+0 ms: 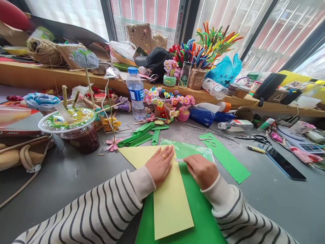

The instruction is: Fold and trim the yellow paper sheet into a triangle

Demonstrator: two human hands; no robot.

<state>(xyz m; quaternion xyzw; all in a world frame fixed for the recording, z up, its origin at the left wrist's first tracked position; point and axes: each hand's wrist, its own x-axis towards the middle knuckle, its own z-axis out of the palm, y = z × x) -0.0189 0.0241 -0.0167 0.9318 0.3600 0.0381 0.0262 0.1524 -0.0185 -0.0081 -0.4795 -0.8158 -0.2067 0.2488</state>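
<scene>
I have my right hand [203,169] pinched around a thin flat tool [179,160], its tip at the edge of the yellow paper [172,210]. At nine o'clock from it, my left hand [161,166] lies flat on that paper, fingers straight, grasping nothing. The yellow paper runs toward six o'clock over a green sheet [200,210]. From my right hand, I see a phone [281,162] toward three o'clock; from my left, green strips [139,137] at eleven.

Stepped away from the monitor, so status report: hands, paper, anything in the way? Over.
Left hand flat on yellow paper. Right hand gripping thin flat tool at paper's right edge. Green sheet underneath; green strips just beyond.
</scene>
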